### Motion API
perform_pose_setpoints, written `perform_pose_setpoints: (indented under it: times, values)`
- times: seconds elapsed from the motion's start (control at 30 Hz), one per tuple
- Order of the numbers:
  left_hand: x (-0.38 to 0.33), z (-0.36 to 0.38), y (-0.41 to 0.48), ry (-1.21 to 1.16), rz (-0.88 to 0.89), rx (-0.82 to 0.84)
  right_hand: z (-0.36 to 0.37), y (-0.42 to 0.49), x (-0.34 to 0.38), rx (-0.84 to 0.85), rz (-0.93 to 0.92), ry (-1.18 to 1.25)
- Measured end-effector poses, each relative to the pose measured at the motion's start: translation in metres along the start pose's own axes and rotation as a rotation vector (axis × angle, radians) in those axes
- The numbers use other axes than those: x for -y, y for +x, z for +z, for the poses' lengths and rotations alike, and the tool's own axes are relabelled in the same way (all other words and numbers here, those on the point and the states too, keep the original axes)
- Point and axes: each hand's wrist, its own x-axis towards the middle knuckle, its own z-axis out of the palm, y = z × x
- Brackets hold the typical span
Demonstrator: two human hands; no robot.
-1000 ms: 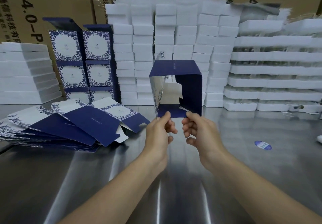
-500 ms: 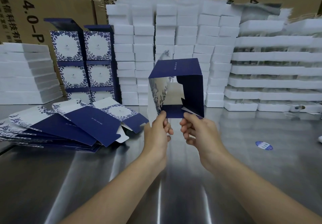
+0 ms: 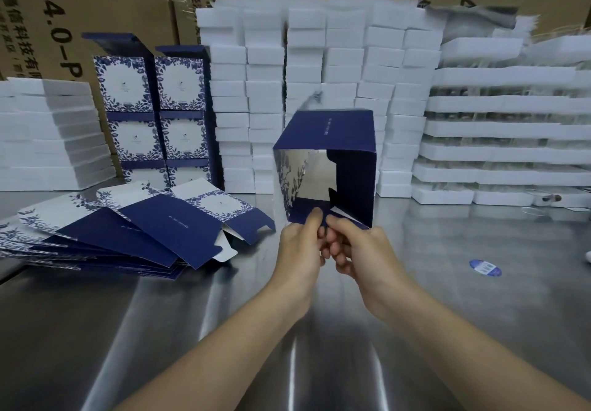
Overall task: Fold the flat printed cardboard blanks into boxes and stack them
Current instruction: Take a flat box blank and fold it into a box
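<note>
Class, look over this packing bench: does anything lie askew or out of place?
The flat blanks lie fanned and slipping, not squared up. A blue oval sticker sits loose on the steel table. The finished boxes stand neatly.

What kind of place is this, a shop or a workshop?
Most likely a packing workshop or warehouse: a steel worktable, a pile of flat box blanks, stacked finished boxes, and big shipping cartons behind.

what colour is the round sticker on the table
Blue with a white patch, the round sticker in the head view.
</note>
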Motion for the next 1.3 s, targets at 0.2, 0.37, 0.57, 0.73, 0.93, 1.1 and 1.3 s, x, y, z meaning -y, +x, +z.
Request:
perform_pose_setpoints:
  times: [0.2, 0.37, 0.57, 0.73, 0.93, 1.1, 1.3]
  values:
    - [-0.003, -0.007, 0.005, -0.010, 0.005, -0.102, -0.004, 0.004, 0.002, -0.034, 0.027, 0.009]
    - [-0.002, -0.009, 0.011, -0.015, -0.005, -0.135, -0.011, 0.008, 0.001, -0.106, 0.039, 0.063]
    - [0.002, -0.017, 0.017, -0.004, -0.085, -0.184, -0.014, 0.014, -0.001, -0.136, 0.039, 0.032]
    - [0.007, -0.023, 0.019, 0.163, 0.021, -0.194, -0.020, 0.015, -0.001, -0.188, -0.070, -0.003]
    - [-0.002, -0.034, 0.020, 0.424, 0.107, 0.268, -0.035, 0.023, 0.001, -0.323, -0.229, -0.004]
    - [-0.003, -0.040, 0.026, 0.215, 0.026, -0.034, -0.053, 0.031, -0.003, -0.469, -0.315, -0.165]
    - [-0.018, -0.051, 0.031, 0.009, 0.183, -0.123, -0.053, 0.031, -0.007, -0.513, -0.386, -0.429]
